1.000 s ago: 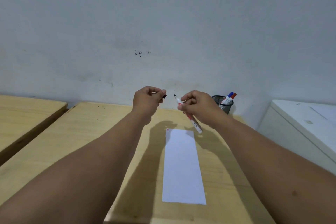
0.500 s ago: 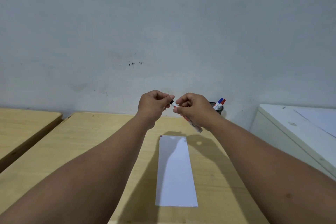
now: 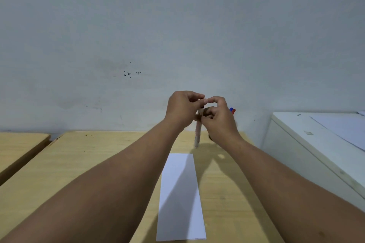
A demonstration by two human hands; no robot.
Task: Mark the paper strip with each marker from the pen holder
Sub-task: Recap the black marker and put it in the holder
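Since the desk (image 3: 118, 163) fills most of the lower frame, I'll start there: light wood, with a white cabinet (image 3: 308, 144) at the right edge. The paper strip (image 3: 180, 199) lies flat in the lower middle of the frame, running away from the camera, partly under the shadow of the arms. As far as I can see it's blank, no marks showing anywhere on it, though a small tick at the far end could be too faint to make out.

Both hands are up in the middle of the frame, above the far end of the strip and well clear of it. The left hand (image 3: 182, 107) and right hand (image 3: 219, 118) are touching at the fingertips, both clenched around one marker (image 3: 198, 134), whose white barrel hangs down between them. Its top end is buried in the fingers, so I can't tell if the cap is on, off or halfway.

Just behind the right hand, the pen holder (image 3: 210, 137) is almost totally hidden; only a dark sliver shows, plus the blue and red caps of two more markers (image 3: 232, 110) poking out.

My read: pretty early. One marker is in hand, no mark is visible, and at least two are waiting in the holder.
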